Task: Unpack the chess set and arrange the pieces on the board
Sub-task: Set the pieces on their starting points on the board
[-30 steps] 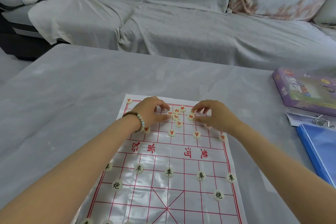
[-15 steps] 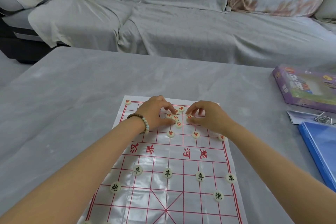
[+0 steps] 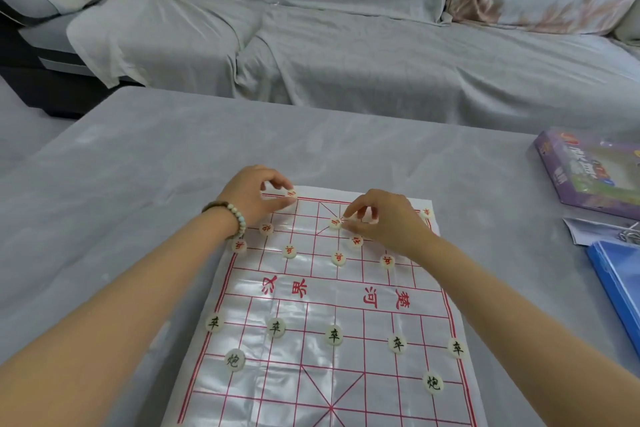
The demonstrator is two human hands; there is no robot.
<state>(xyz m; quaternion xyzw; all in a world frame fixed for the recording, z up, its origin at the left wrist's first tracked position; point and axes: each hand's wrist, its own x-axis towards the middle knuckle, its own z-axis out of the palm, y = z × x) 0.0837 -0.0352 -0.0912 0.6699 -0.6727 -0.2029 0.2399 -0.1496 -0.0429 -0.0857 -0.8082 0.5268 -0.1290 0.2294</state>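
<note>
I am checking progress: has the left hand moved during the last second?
Yes. The left hand moved left along the board, from the far rows' middle toward the far left corner.

Grey-draped sofa (image 3: pixel 346 55) behind the surface (image 3: pixel 138 184) | blue folder (image 3: pixel 620 288) at right edge | paper slip (image 3: pixel 585 229) just beyond it

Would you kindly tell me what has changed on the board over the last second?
The left grip moved leftward away from the central pile, carrying a red piece to the far row. The right grip stays roughly put, poised at a second red piece. Black pieces unmoved.
</note>
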